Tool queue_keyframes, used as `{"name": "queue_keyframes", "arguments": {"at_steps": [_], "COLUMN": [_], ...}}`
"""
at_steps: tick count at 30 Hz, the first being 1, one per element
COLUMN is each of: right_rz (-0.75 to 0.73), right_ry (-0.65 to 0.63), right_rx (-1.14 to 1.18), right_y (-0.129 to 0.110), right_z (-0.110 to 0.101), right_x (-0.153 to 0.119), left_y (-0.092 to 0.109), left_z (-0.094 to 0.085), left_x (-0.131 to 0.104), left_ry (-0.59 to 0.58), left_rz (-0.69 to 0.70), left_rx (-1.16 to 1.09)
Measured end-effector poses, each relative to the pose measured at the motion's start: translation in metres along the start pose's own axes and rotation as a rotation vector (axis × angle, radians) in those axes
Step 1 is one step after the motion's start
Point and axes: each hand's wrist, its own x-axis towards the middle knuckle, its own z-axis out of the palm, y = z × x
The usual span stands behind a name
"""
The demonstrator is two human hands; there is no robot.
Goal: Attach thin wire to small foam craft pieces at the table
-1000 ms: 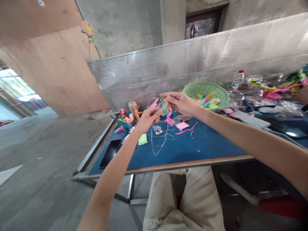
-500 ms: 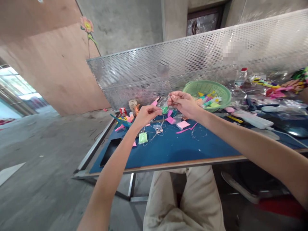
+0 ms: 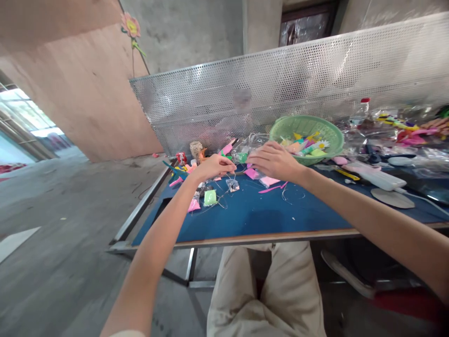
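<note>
Over the back left of the blue table, my left hand [image 3: 218, 167] is closed, thumb and fingertips pinching a thin wire [image 3: 240, 172]. The wire runs to the right, toward my other hand. There my right hand [image 3: 272, 159] reaches leftward with its fingers stretched out, its thumb hidden; whether it touches the wire I cannot tell. Below it lie pink clay packets [image 3: 269, 181] and a pink strip [image 3: 270, 189]. A small clear bag [image 3: 232, 185] and a light green clay packet [image 3: 210, 197] lie below my left hand, with a loop of loose wire beside them.
A green basket [image 3: 336, 140] with colourful clay pieces stands behind my right hand. Farther right are a red-capped bottle [image 3: 363, 112], a yellow cutter [image 3: 347, 174] and a white device [image 3: 380, 178]. A perforated metal panel [image 3: 210, 103] borders the table's back.
My right hand has come down, its fingers going from a raised pinch to stretched out. My left hand keeps its pinch. The view has shifted slightly.
</note>
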Motion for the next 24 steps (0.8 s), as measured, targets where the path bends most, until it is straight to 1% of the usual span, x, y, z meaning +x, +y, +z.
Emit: {"name": "queue_keyframes", "arguments": {"at_steps": [2,4,7,10,12,14,18,21,24], "right_rz": [-0.057,-0.072,-0.065,-0.095,-0.133,-0.156,-0.144,-0.113,-0.106], "right_ry": [-0.05,-0.079,-0.106,-0.15,-0.16,-0.139,-0.074,-0.045,-0.032], "right_rx": [-0.049,-0.063,-0.021,0.007,-0.004,-0.034,-0.101,-0.11,-0.119], "right_y": [-0.008,-0.011,-0.008,-0.004,-0.004,-0.006,-0.013,-0.018,-0.019], "right_z": [0.009,0.018,0.029,0.035,0.036,0.034,0.028,0.026,0.026], "right_x": [0.001,0.002,0.002,0.0,-0.001,-0.002,-0.006,-0.007,-0.005], "left_y": [-0.002,-0.003,-0.001,0.003,0.005,0.007,0.009,0.01,0.009], "left_z": [0.005,0.009,0.013,0.016,0.021,0.026,0.034,0.035,0.032], "left_x": [0.003,0.004,0.005,0.006,0.006,0.004,-0.003,-0.008,-0.009], "left_ry": [-0.011,-0.02,-0.027,-0.024,-0.022,-0.015,0.024,0.042,0.024], "left_rz": [-0.001,0.002,0.01,0.021,0.02,0.004,-0.009,-0.031,-0.056], "left_rx": [-0.014,-0.007,0.02,0.07,0.091,0.102,0.103,0.074,0.1]}}
